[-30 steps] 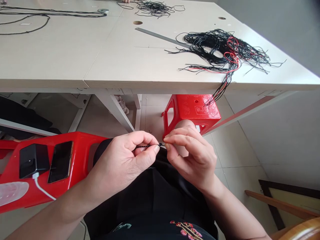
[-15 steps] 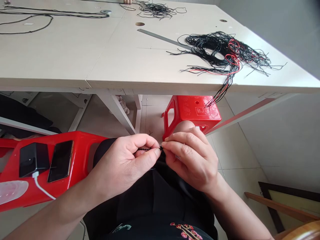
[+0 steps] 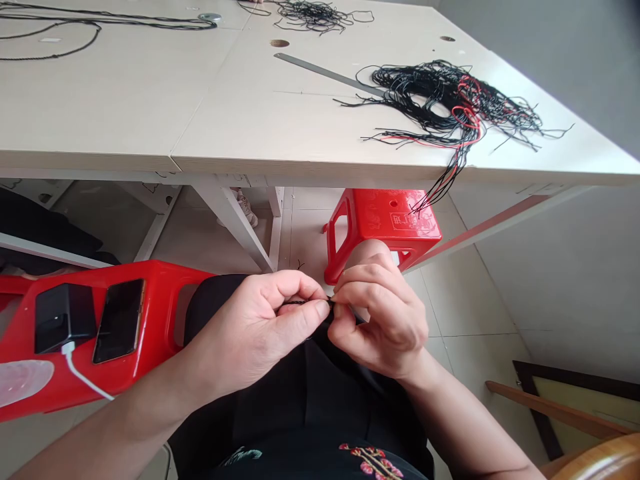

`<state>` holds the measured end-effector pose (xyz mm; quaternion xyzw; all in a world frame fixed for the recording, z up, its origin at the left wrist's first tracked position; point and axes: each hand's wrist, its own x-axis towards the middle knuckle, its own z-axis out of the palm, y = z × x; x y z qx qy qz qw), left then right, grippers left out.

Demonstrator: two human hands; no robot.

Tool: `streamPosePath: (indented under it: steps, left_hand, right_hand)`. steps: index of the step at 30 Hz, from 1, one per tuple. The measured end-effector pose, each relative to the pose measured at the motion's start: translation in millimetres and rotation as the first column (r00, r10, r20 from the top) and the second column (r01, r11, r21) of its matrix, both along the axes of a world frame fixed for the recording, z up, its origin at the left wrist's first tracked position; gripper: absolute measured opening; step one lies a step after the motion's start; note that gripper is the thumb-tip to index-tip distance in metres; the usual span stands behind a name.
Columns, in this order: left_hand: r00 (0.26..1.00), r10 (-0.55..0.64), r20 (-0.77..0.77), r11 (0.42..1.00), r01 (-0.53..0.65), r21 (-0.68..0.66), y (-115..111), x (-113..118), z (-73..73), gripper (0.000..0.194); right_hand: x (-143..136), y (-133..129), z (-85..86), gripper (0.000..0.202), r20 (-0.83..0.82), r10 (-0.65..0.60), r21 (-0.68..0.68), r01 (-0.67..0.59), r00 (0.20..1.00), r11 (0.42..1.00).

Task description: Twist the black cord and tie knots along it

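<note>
Above my lap, my left hand [image 3: 273, 327] pinches a thin black braided cord [image 3: 295, 303] between thumb and forefinger. Part of the cord shows inside the curl of its fingers. Fingertip to fingertip with it, my right hand [image 3: 383, 313] is closed on the same cord, just past the left thumb. Whether a knot or a loose end lies between the fingertips I cannot make out. On the table's right side lies a large bundle of black cords [image 3: 425, 87] with some red cord [image 3: 467, 117] among them; several ends hang over the front edge.
A metal ruler [image 3: 325, 72] lies partly under the bundle on the pale table [image 3: 125, 100]. More black cords [image 3: 315, 15] lie at the back, near another person's fingers. A red stool [image 3: 395, 213] stands below; at left, another red stool [image 3: 165, 293] holds a phone [image 3: 120, 320] and power bank [image 3: 65, 317].
Both hands have shifted slightly right, still meeting at the cord. My right hand has turned and its fingers are curled more tightly. The view has tilted a little.
</note>
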<state>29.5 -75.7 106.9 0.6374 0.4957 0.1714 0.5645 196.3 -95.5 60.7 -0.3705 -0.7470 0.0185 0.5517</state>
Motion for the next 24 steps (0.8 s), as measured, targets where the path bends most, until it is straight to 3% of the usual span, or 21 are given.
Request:
streamPosePath:
  steps: [5, 8, 10, 16, 20, 24]
  left_hand:
    - [0.999, 0.034, -0.002, 0.992, -0.033, 0.125, -0.7, -3.3, -1.6, 0.014]
    - [0.994, 0.104, 0.043, 0.957, -0.111, 0.269, -2.2, -3.8, -2.7, 0.009]
    - [0.995, 0.09, 0.053, 0.937, -0.103, 0.334, -2.7, -2.7, -2.5, 0.005]
    - [0.997, 0.072, -0.008, 0.933, -0.064, 0.355, 0.8, 3.8, -0.6, 0.008]
    - [0.996, 0.09, -0.023, 0.925, -0.075, 0.373, 3.0, 7.1, -2.6, 0.01]
    - [0.992, 0.103, 0.066, 0.923, -0.12, 0.366, 2.3, 8.9, -6.4, 0.012]
  right_hand:
    - [-4.2, 0.0, 0.5, 0.019, -0.103, -0.006, -0.103, -0.004, 0.995, 0.995]
    - [-3.3, 1.9, -1.5, 0.02, -0.048, -0.058, -0.063, 0.055, 0.997, 0.997]
    - [-3.1, 3.1, -2.1, 0.021, 0.007, -0.077, -0.015, 0.077, 0.997, 0.997]
    - [-4.7, 4.5, -1.9, 0.022, 0.139, -0.129, 0.089, 0.118, 0.982, 0.989]
    - [-3.8, 5.2, -4.1, 0.013, 0.234, -0.114, 0.163, 0.077, 0.965, 0.984]
    - [-6.5, 6.0, -5.8, 0.013, 0.187, -0.116, 0.198, 0.078, 0.975, 0.977]
